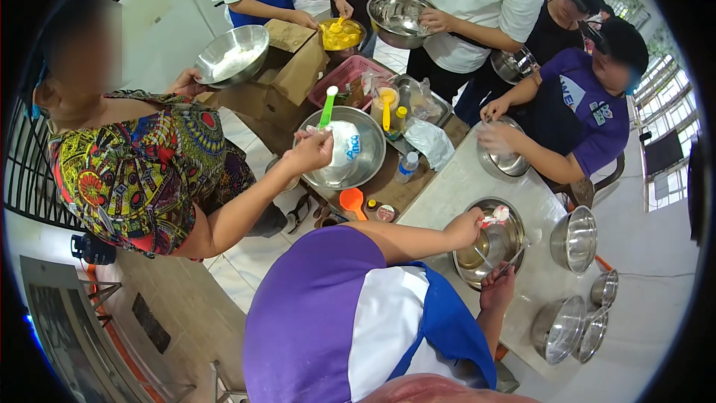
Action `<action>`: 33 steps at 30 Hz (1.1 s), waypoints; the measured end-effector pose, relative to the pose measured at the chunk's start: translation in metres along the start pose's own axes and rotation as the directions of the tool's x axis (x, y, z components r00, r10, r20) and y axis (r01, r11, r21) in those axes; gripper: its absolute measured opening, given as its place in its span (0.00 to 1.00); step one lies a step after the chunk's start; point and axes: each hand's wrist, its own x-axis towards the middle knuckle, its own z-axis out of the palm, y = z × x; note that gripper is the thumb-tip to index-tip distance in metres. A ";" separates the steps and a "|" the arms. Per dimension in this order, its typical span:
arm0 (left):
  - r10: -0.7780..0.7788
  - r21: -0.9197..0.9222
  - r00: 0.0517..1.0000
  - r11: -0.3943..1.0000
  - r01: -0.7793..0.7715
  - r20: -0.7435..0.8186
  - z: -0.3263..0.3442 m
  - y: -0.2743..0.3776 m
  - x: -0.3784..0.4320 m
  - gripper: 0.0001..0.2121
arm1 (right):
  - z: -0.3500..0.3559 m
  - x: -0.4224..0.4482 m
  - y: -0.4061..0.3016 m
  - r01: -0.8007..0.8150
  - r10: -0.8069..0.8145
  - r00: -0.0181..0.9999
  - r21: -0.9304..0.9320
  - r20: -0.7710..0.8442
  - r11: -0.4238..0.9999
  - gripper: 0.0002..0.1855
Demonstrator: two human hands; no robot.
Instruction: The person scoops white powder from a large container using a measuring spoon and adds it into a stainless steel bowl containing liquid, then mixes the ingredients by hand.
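Observation:
Over a stainless steel mixing bowl [508, 235] on the pale table, my left hand [467, 228] grips a red and white utensil [495, 216], possibly a small scoop, bearing a white lump. At the bowl's near right rim, my right hand [497, 286] holds a thin, pale utensil [516, 254] whose kind I cannot make out. A slim metal handle [483, 257] slants inside the bowl. The bottom of the bowl looks yellowish, which could be liquid or a reflection.
Steel bowls [574, 239] stand along the table's [540, 313] right side. Opposite, a person in purple works over another bowl [506, 159]. At left, a person's hand [310, 148] holds a green-handled utensil [328, 106] over a large bowl [372, 162]. A water bottle [406, 168] stands nearby.

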 end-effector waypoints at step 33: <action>0.100 0.020 0.995 0.995 -0.100 -0.016 0.029 0.002 -0.020 0.04 | -0.030 -0.019 -0.011 0.014 -0.013 1.000 -0.092 0.015 0.996 0.16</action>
